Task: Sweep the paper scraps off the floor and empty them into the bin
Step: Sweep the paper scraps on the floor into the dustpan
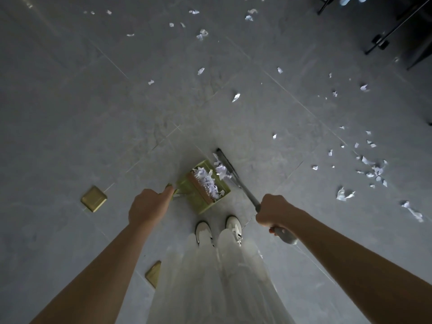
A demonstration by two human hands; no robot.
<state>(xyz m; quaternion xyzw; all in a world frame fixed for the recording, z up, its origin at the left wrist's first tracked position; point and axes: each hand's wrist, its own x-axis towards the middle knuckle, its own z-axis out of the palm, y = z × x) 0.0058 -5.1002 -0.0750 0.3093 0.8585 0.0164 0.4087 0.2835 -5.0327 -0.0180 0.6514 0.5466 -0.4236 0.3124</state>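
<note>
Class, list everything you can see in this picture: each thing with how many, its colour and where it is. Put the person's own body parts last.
dustpan: one, green, on the floor ahead of the shoes, holding a heap of scraps
broom: one, dark head with grey handle, right of the dustpan
paper scraps: many, white, scattered over the floor, thickest at right
floor plates: two, brass, at left
floor: grey tiles
furniture legs: black, top right; count unclear
shoes: two, white, bottom centre
left hand: grips the dustpan's handle
right hand: grips the broom handle
</note>
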